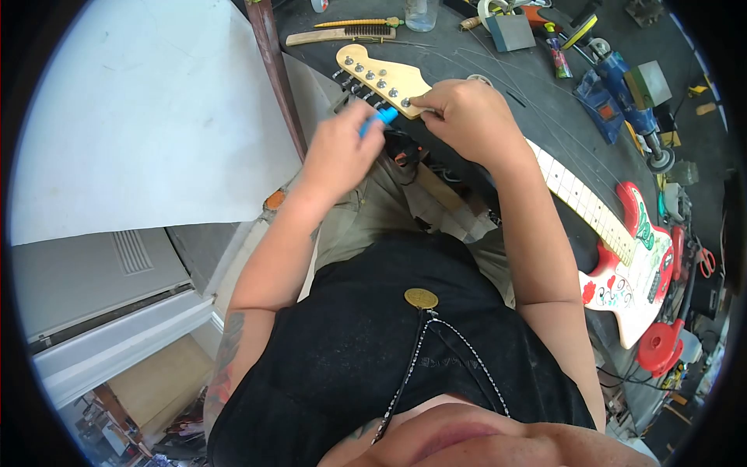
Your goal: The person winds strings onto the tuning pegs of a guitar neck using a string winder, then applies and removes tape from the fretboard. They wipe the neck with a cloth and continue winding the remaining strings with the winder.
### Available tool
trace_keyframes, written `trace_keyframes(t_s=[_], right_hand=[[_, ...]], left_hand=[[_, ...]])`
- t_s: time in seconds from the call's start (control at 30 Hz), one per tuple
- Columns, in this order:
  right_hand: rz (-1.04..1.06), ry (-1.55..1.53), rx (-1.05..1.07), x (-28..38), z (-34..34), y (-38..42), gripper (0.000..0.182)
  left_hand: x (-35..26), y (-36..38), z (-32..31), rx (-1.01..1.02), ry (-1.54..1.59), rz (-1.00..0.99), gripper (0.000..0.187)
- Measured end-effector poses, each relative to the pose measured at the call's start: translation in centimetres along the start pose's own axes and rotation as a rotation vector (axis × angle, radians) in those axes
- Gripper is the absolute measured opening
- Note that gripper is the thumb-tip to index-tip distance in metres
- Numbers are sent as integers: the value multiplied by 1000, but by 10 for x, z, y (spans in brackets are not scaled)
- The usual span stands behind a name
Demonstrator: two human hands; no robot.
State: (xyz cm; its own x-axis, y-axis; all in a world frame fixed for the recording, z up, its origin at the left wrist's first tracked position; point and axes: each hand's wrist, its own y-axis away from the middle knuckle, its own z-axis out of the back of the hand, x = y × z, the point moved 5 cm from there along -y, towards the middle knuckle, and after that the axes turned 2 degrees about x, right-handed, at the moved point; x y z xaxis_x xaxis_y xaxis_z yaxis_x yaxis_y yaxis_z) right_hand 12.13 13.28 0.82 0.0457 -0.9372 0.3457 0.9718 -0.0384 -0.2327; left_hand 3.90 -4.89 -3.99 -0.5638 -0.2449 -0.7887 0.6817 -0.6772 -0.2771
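An electric guitar lies across the dark bench, its painted red and white body (634,268) at the right and its maple neck (583,202) running toward me. The pale headstock (389,76) carries a row of metal tuning posts, with tuner keys along its near edge. My left hand (342,148) is closed around a blue string winder (379,120) at the keys closest to the nut; hand and tool are blurred by motion. My right hand (471,117) is closed over the nut end of the headstock, fingertips at the last post. Any string in its pinch is hidden.
Loose thin strings curl over the bench (498,86). At the back lie a wooden-handled brush (342,35), a glass jar (421,14) and a grey block (510,33). A blue power tool (634,101) and red scissors (706,263) are at the right. A white panel (140,117) stands at left.
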Motion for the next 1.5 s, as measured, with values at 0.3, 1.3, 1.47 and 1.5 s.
trace_keyframes(t_s=[0.3,1.3,1.47,1.5], right_hand=[[110,-93,13,-6,5,2,19],[136,-28,77,-4,12,-5,28],[98,-48,144,-5,12,-4,31],[99,-51,147,-6,10,-3,31]], left_hand=[[1,8,-11,196,-78,18,18],[28,5,-28,277,-296,183,29],[24,1,2,67,138,331,27],[35,2,-6,66,138,335,27]])
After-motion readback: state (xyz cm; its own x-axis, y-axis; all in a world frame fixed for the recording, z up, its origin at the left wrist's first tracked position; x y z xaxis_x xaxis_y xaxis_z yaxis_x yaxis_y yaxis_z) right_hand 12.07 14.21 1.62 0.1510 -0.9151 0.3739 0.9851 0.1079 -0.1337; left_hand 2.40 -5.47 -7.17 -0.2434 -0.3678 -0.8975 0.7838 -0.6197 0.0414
